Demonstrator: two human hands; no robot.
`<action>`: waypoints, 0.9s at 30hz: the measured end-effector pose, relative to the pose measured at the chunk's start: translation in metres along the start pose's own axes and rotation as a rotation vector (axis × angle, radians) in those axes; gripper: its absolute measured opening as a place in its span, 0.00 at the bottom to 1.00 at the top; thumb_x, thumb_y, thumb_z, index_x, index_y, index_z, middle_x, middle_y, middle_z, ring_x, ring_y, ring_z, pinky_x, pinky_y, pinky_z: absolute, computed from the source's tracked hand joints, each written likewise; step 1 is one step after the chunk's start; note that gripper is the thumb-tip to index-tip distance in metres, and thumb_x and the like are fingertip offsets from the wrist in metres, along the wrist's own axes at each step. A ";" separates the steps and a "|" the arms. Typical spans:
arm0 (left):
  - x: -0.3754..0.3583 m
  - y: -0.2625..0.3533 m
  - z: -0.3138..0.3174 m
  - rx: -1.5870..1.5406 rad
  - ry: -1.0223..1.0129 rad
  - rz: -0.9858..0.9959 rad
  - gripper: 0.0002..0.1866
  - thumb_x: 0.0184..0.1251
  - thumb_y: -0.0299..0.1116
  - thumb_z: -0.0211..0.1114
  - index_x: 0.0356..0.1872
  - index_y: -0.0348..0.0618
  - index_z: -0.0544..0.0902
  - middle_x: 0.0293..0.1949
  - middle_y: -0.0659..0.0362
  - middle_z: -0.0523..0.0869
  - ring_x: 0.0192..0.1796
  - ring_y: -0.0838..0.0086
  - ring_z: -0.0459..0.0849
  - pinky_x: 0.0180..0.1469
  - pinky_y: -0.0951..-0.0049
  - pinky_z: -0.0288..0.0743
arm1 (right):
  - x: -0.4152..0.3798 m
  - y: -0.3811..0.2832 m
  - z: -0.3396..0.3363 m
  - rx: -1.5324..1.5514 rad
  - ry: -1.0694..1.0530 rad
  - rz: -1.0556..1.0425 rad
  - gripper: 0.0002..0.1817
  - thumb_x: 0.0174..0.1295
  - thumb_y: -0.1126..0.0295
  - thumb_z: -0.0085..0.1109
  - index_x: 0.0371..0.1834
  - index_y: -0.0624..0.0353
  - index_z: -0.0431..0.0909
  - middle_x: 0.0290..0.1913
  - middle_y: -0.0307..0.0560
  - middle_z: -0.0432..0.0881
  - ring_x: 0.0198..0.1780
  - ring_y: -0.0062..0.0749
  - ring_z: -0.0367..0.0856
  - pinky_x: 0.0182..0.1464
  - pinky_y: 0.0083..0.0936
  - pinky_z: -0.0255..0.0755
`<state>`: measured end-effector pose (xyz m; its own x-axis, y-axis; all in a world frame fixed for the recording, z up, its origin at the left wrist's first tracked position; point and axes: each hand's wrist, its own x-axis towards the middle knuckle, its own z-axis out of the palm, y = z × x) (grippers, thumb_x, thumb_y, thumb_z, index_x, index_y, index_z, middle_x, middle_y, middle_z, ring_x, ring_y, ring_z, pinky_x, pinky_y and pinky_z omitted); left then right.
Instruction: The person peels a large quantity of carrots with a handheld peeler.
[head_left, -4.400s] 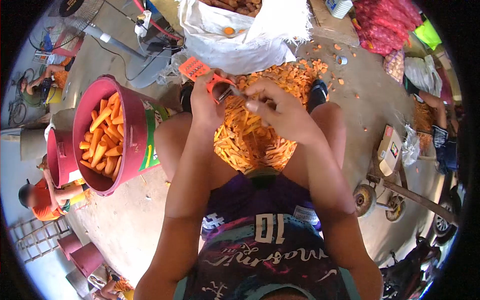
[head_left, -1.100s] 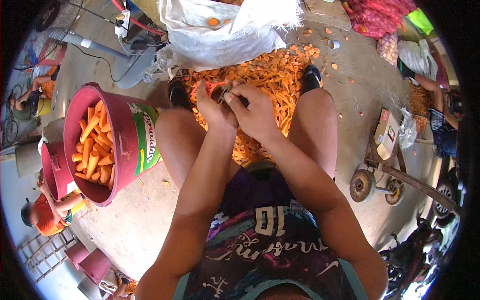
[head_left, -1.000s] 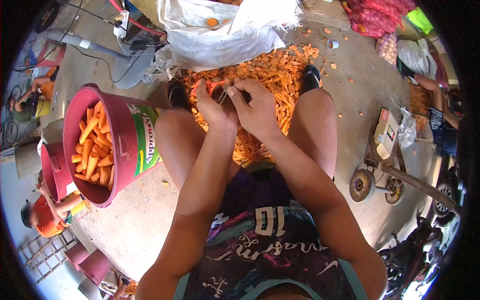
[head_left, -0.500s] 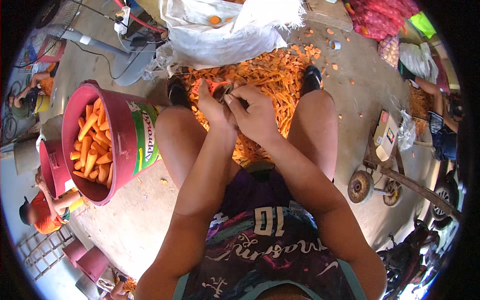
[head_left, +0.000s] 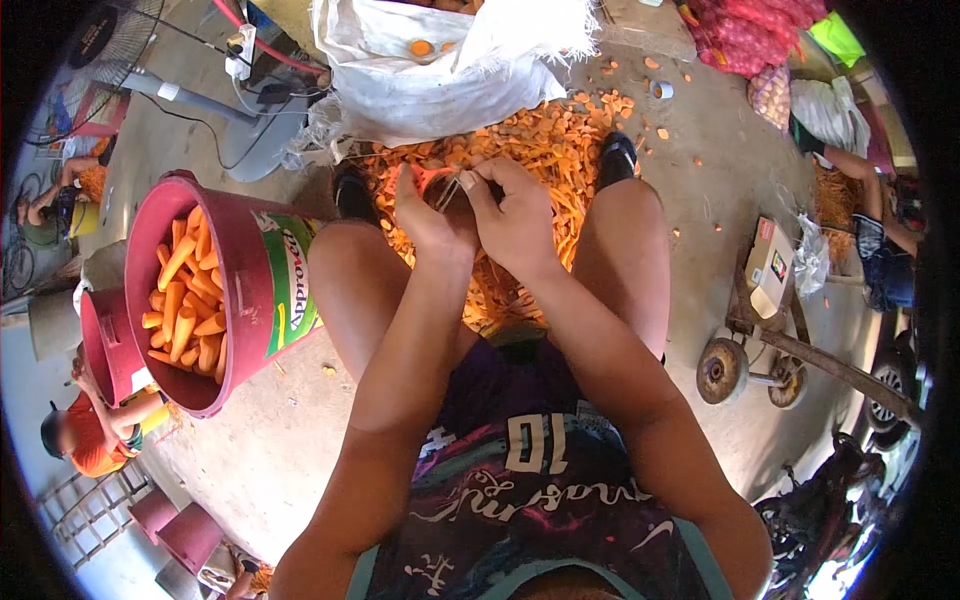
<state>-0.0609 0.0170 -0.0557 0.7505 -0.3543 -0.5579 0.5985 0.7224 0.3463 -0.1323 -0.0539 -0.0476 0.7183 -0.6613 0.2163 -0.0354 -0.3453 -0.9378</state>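
Note:
My left hand (head_left: 432,222) is closed round something orange, apparently a carrot (head_left: 432,180), whose end shows above the fingers. Close beside it, my right hand (head_left: 512,212) pinches a thin metal tool, apparently a peeler (head_left: 452,190). The tool is against or very near the carrot; my fingers hide most of both. Below the hands, orange peelings and cut pieces (head_left: 545,150) cover the floor between my feet. To the left stands a dark red bucket (head_left: 245,290) with peeled carrots (head_left: 183,290) inside.
A white sack (head_left: 430,95) lies open beyond the peelings. A fan stand (head_left: 265,135) with cables is at the upper left. On the right are a wheeled cart (head_left: 745,350) and red net sacks (head_left: 750,35). Other people sit at both sides, one in an orange shirt (head_left: 92,440).
My right hand has shifted slightly and the thin tool shows more clearly between the hands. The whole view has moved a little.

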 end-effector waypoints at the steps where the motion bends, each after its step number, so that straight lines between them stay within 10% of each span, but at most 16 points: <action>1: 0.000 0.000 0.002 -0.002 0.001 0.002 0.19 0.86 0.50 0.48 0.42 0.47 0.76 0.36 0.52 0.84 0.43 0.57 0.85 0.52 0.53 0.82 | 0.000 0.000 0.001 -0.013 0.010 -0.005 0.07 0.66 0.72 0.70 0.41 0.65 0.86 0.46 0.62 0.89 0.50 0.56 0.89 0.56 0.42 0.81; 13: 0.010 0.002 -0.008 0.083 0.082 -0.002 0.26 0.87 0.56 0.44 0.40 0.42 0.77 0.32 0.52 0.83 0.33 0.60 0.83 0.41 0.58 0.82 | -0.012 -0.016 -0.004 -0.005 -0.164 -0.034 0.06 0.63 0.73 0.71 0.36 0.65 0.85 0.37 0.60 0.87 0.44 0.56 0.88 0.49 0.44 0.80; 27: 0.012 -0.002 -0.018 0.000 -0.061 -0.055 0.23 0.87 0.51 0.45 0.48 0.40 0.78 0.41 0.48 0.86 0.45 0.55 0.86 0.54 0.52 0.82 | -0.002 -0.005 -0.003 -0.084 0.037 -0.070 0.06 0.65 0.75 0.69 0.41 0.67 0.84 0.45 0.60 0.89 0.48 0.58 0.87 0.53 0.45 0.81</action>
<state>-0.0580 0.0219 -0.0767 0.7322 -0.4289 -0.5291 0.6393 0.7008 0.3166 -0.1353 -0.0528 -0.0423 0.6949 -0.6571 0.2921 -0.0453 -0.4454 -0.8942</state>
